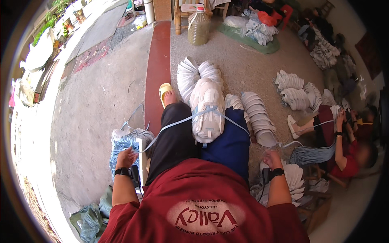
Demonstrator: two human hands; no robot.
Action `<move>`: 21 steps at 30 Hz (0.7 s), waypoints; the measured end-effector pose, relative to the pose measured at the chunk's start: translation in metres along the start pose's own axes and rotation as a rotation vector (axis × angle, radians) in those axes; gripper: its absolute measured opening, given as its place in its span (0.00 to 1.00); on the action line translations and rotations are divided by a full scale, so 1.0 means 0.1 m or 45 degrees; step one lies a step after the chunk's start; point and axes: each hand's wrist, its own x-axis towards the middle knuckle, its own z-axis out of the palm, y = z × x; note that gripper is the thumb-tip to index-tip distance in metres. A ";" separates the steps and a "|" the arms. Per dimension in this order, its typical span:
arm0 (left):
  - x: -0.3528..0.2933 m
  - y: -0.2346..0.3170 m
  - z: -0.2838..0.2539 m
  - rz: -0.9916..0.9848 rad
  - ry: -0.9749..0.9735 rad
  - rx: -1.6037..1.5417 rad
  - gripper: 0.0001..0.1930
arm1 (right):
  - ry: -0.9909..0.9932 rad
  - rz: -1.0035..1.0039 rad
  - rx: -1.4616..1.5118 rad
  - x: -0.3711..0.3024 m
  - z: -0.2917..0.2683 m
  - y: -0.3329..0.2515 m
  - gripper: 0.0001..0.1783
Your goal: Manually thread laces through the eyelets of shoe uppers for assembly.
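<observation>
A white shoe upper [207,91] rests across my thighs, its toe pointing away from me. A light blue shoelace [178,122] runs through its upper eyelets, with one length stretched out to each side. On the left, my left hand [127,156] is closed on one length, beside a bundle of light blue laces [123,143] on a white-sided stand. Out to the right, my right hand [272,159] has its fingers closed around the other length, whose loose end shows past the fingers. Nested white uppers [259,117] lie just beyond this hand.
More white uppers [187,77] stand on the floor ahead, and others [293,188] lie beside my right arm. A capped plastic jug [198,28] stands farther off. At right a co-worker in red [351,160] sits near hanging blue laces [312,154]. Green cloth [87,220] lies at lower left.
</observation>
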 end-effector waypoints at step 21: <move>-1.33 0.85 3.46 1.481 -0.430 1.637 0.05 | -0.735 -1.241 -1.721 -0.89 3.10 0.21 0.18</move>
